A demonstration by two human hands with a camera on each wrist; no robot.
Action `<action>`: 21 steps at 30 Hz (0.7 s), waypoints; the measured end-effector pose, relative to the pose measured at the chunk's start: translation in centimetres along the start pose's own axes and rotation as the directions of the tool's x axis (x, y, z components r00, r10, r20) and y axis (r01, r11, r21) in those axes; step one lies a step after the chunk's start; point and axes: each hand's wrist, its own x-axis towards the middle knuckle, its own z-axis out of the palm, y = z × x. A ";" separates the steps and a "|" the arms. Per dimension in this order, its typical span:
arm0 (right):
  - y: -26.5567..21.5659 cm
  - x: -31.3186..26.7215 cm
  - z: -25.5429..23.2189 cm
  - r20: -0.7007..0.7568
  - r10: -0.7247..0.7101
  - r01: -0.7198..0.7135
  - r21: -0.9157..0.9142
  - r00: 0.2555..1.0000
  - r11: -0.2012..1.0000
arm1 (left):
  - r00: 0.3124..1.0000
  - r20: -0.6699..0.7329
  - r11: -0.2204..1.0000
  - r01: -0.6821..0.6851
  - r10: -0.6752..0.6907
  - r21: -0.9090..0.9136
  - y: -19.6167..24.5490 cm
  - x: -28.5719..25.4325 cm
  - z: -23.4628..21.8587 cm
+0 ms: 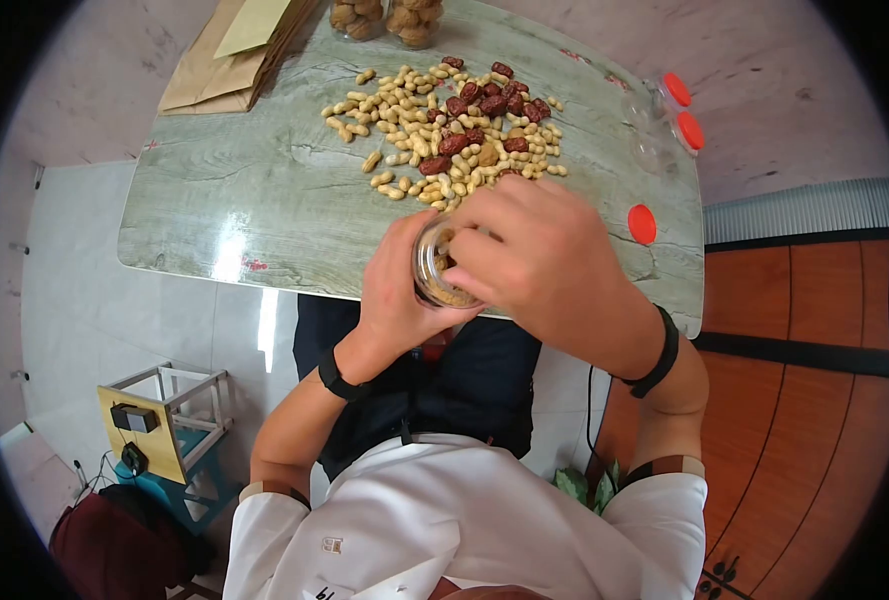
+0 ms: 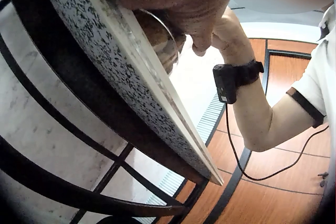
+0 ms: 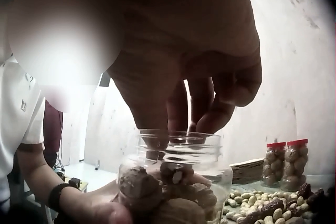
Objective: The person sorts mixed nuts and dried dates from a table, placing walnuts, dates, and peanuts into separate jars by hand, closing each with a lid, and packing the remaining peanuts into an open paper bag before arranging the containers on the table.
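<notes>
My left hand (image 1: 392, 285) grips a clear jar (image 3: 215, 153) around its side, just off the table's near edge. The jar is uncapped and upright, with several walnuts (image 3: 139, 187) inside. From above, my right hand (image 1: 544, 245) reaches into the jar's mouth, thumb and fingers bent downward. Its fingertips (image 3: 155, 150) pinch a walnut (image 3: 176, 173) within the neck, seen in the right wrist view. The left wrist view catches only part of the jar (image 2: 160, 43) beneath the hand.
Peanuts (image 1: 399, 105) and red dates (image 1: 454, 143) lie heaped beyond the jar. Two walnut-filled jars (image 3: 295, 163) with red lids stand at the back, beside paper bags (image 1: 214, 75). A loose red lid (image 1: 641, 224) rests at right, near clear jars with red caps (image 1: 689, 130).
</notes>
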 end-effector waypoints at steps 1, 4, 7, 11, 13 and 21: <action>0.4 -0.1 -0.1 0.003 -0.001 0.001 -0.003 1.000 1.000 | 1.000 -0.003 1.000 0.000 0.000 -0.003 0.0 0.0 0.0; 3.6 0.1 -0.6 -0.166 0.049 -0.009 0.237 0.985 0.972 | 0.999 -0.024 1.000 -0.022 0.022 0.015 -0.1 -0.1 -0.1; 8.8 0.7 1.2 -0.242 0.351 -0.334 0.110 0.905 0.936 | 1.000 -0.017 1.000 -0.024 0.024 -0.003 0.1 0.0 0.0; 11.5 1.0 4.8 -0.166 0.241 -0.245 -0.003 0.956 0.970 | 1.000 -0.007 1.000 -0.019 0.019 0.001 0.0 0.1 -0.1; 11.3 1.4 5.7 -0.117 0.244 -0.248 -0.025 0.963 0.968 | 1.000 -0.010 1.000 -0.003 0.003 -0.012 0.0 0.0 -0.2; 13.1 1.9 6.9 0.116 0.389 -0.390 -0.011 0.914 0.921 | 1.000 -0.008 1.000 -0.015 0.015 0.001 0.0 0.0 -0.1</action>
